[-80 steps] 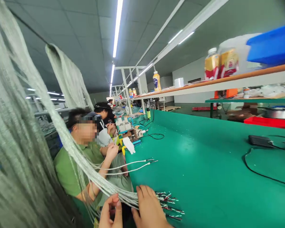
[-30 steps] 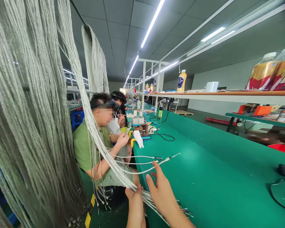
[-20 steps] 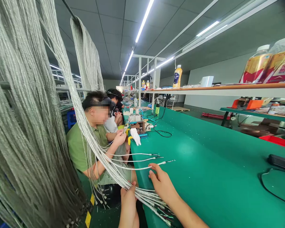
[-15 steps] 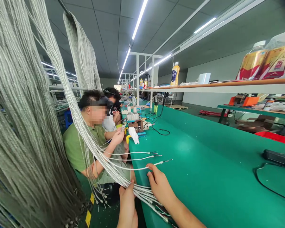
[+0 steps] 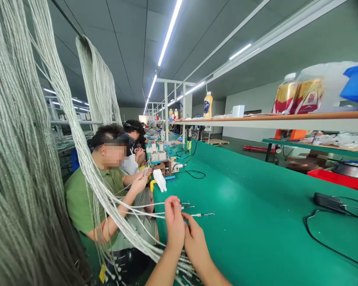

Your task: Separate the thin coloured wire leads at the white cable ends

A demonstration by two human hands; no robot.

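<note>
A thick curtain of grey braided cables [image 5: 26, 171] hangs at my left and sweeps down to the green bench [image 5: 256, 222]. My left hand [image 5: 174, 224] is raised at the bench edge, fingertips pinched on one grey cable [image 5: 149, 215] that runs out over the bench. My right hand [image 5: 193, 240] sits just beside it, fingers curled against the same cable, whose bare metal tip [image 5: 204, 215] lies on the green surface. Two more cables [image 5: 185, 205] lie just beyond. The rest of the bundle [image 5: 185, 266] passes under my wrists.
A person in a green shirt [image 5: 86, 198] sits to my left handling cables, with other people behind. A white glove [image 5: 160, 180] and small fixtures [image 5: 162, 165] lie further along. A black box with cord [image 5: 328, 200] is at right. Bottles [image 5: 298, 97] stand on the shelf above.
My left hand rose from the bundle below the bench edge up to the single cable. My right hand drew back beside it. The view swung slightly right.
</note>
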